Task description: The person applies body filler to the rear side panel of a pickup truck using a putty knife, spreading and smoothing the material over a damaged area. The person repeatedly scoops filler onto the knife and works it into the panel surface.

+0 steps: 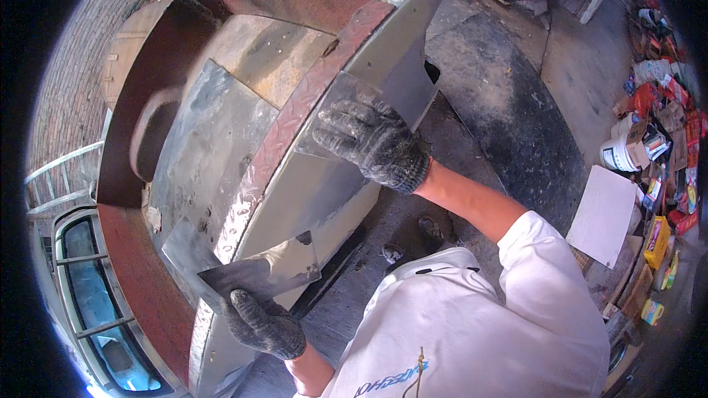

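Observation:
In a dark knitted work glove, my right hand (376,140) lies flat, fingers stretched out, against the outer side of a pickup truck bed (324,177). A thin grey sheet (343,88) shows beneath and around those fingers. My left hand (265,324), gloved the same way, is lower down at the near end of the bed. Its thumb is over the edge of a bent, thin grey sheet (284,269), and the other fingers are mostly hidden. That sheet is dark in one part, shiny in another, and reaches across the bed's reddish top rail (254,177).
A worn metal floor (221,118) lies inside the bed, and a cab with a rear window (110,309) adjoins it. A dark mat (509,103) covers ground to the right. Beyond it are a white board (605,214), a white bucket (619,155) and piled boxes.

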Demonstrator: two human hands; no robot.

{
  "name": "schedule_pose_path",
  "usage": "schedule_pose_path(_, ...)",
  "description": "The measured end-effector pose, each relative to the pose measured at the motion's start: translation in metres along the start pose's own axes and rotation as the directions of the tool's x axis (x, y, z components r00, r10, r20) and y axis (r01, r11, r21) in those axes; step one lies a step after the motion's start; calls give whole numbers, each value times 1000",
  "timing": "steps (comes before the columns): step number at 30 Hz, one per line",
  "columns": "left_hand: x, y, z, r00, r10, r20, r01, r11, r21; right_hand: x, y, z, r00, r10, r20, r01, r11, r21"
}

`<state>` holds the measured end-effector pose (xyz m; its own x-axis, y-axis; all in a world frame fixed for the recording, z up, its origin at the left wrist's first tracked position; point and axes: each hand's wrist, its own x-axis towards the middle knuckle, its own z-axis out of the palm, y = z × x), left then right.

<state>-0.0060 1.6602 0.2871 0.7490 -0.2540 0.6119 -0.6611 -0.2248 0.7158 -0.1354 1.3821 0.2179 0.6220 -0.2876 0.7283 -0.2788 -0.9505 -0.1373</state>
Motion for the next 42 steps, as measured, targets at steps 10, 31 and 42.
schedule_pose_path(10, -1, 4, 1, 998, -54, 8, 54, 998, -30, -42, -24, 30, 996, 86, -6, -86, 996, -2)
schedule_pose_path(31, -6, 24, 13, 963, -264, -49, 241, 929, -281, -40, 58, -6, 994, 57, -88, -58, 998, -13)
schedule_pose_path(42, -10, 17, 21, 996, -77, 34, 79, 994, -77, -64, 72, 29, 996, 14, -93, -12, 1000, 16)
